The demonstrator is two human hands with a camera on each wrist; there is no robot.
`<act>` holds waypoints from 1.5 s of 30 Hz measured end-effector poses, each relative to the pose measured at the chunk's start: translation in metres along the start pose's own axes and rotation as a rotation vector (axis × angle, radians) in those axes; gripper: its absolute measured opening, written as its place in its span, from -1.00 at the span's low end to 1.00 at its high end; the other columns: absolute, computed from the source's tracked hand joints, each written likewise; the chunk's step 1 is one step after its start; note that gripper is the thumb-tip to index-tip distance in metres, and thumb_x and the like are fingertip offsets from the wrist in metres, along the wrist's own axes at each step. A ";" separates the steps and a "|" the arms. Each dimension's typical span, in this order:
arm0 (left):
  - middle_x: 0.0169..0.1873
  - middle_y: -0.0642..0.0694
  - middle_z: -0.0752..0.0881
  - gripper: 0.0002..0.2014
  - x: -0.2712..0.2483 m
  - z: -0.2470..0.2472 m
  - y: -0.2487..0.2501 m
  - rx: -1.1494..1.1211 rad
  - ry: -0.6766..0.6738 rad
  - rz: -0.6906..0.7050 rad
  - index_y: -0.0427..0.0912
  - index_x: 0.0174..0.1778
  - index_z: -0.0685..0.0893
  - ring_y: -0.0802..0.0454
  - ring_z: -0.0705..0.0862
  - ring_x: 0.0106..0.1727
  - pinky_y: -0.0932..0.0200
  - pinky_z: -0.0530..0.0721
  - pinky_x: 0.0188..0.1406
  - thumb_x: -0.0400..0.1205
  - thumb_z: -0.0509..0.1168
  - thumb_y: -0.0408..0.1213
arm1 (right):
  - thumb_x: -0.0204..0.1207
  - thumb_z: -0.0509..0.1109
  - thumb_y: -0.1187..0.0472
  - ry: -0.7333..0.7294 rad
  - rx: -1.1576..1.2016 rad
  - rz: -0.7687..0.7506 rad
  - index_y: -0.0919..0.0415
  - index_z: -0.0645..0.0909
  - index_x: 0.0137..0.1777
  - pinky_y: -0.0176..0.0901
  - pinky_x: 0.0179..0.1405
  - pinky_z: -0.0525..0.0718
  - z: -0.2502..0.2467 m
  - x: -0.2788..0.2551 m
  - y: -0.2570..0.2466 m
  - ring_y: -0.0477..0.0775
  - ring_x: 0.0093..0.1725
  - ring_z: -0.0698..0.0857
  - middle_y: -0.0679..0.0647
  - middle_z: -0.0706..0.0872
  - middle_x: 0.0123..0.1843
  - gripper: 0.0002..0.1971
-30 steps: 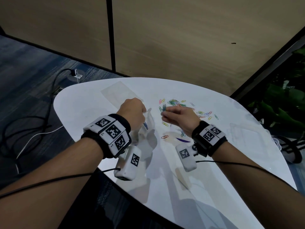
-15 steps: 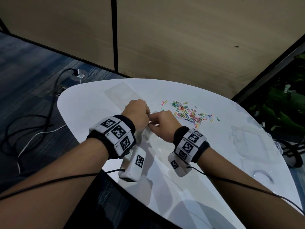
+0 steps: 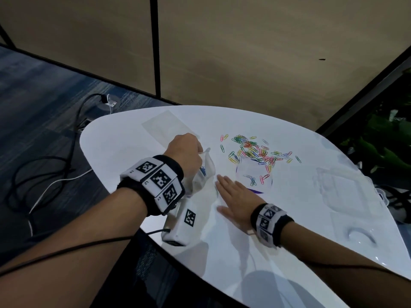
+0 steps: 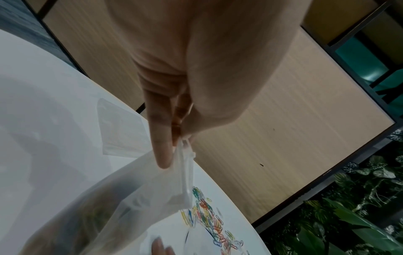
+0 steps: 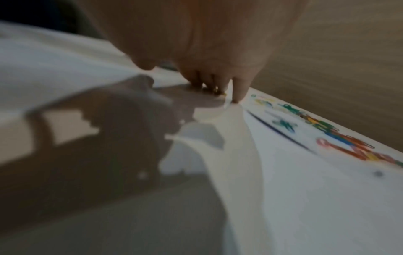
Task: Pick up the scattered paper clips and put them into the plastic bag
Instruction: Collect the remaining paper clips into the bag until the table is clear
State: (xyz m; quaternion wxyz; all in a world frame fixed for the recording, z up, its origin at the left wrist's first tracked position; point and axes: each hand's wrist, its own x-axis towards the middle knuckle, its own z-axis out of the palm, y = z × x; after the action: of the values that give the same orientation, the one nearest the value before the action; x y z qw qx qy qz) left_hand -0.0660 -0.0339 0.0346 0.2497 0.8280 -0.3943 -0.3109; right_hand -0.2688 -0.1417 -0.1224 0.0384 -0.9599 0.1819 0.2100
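Note:
My left hand (image 3: pixel 186 152) pinches the top edge of a clear plastic bag (image 3: pixel 203 174) and holds it up off the white table (image 3: pixel 124 143); a few blue clips show inside it. In the left wrist view the fingers (image 4: pixel 162 146) pinch the bag (image 4: pixel 152 186) at its rim. My right hand (image 3: pixel 233 196) lies flat, fingers straight, on the table just right of the bag, holding nothing. Several coloured paper clips (image 3: pixel 253 152) lie scattered beyond it, also seen as a blurred pile of clips (image 5: pixel 327 131) in the right wrist view.
A flat clear sheet (image 3: pixel 166 127) lies at the table's far left. Clear plastic pieces (image 3: pixel 342 187) sit at the right. A faint dark ring (image 3: pixel 255 178) marks the table below the clips. Cables (image 3: pixel 44 170) run on the carpet to the left.
My right hand left the bag's mouth, moved down and right, and now lies flat on the table. The left hand still holds the bag up.

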 end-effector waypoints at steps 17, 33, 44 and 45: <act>0.16 -0.26 0.80 -0.65 0.006 0.012 0.005 0.067 -0.014 0.026 -0.27 0.23 0.79 -0.24 0.81 0.12 -0.05 0.76 0.28 0.66 0.17 -0.53 | 0.70 -0.17 -0.17 0.144 -0.002 0.494 -0.18 -0.22 0.69 0.40 0.52 0.28 0.010 0.005 0.160 0.37 0.70 0.01 -0.01 -0.15 0.76 -0.42; 0.22 -0.27 0.77 -0.65 0.015 0.033 0.019 0.029 -0.033 0.027 -0.24 0.32 0.75 -0.27 0.81 0.14 -0.07 0.78 0.26 0.68 0.22 -0.50 | 0.58 0.38 0.15 0.222 0.296 0.705 0.22 0.81 -0.03 -0.16 -0.08 0.71 -0.028 0.013 0.143 0.22 -0.02 0.76 0.20 0.81 -0.07 -0.79; 0.25 -0.22 0.79 -0.64 0.023 0.057 0.047 0.039 -0.049 0.091 -0.25 0.29 0.77 -0.24 0.81 0.15 -0.06 0.75 0.31 0.65 0.21 -0.54 | 0.51 0.44 0.44 0.417 1.960 0.357 0.44 0.74 -0.01 -0.26 0.00 0.79 -0.105 -0.036 0.104 0.01 -0.13 0.81 0.20 0.82 -0.06 -0.89; 0.25 -0.24 0.79 -0.64 0.023 0.060 0.050 0.034 -0.047 0.094 -0.26 0.29 0.78 -0.25 0.81 0.14 -0.06 0.76 0.30 0.65 0.21 -0.54 | 0.52 0.42 0.43 0.355 1.982 0.306 0.43 0.73 0.00 -0.28 -0.01 0.79 -0.111 -0.039 0.094 -0.01 -0.14 0.80 0.16 0.83 -0.10 -0.89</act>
State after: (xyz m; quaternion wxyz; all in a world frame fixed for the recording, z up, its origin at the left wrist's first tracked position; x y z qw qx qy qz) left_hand -0.1227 -0.0909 0.0193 0.2409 0.8051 -0.4437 -0.3114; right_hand -0.2923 -0.2330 -0.0050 0.7616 -0.4796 0.3979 -0.1780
